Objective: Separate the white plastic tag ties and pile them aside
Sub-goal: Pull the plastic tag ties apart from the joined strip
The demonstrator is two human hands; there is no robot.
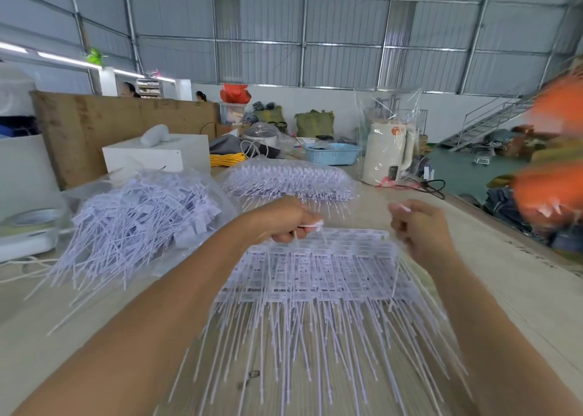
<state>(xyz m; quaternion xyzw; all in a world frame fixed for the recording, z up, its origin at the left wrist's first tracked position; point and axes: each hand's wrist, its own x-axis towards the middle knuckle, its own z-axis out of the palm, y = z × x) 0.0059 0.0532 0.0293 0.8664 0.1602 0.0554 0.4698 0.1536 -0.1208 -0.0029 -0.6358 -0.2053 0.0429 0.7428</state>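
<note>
Head view: left hand (288, 223) and right hand (416, 226) each pinched ties above the joined sheet of ties (318, 267) at near centre; loose pile (135, 217) lay left, bagged ties (290, 179) and kettle (389, 153) far.

Corrugated metal walls (347, 30), seemingly green floor (467, 169)

Head cam, wide-angle, looks fwd/down, close over table (492, 276).
</note>
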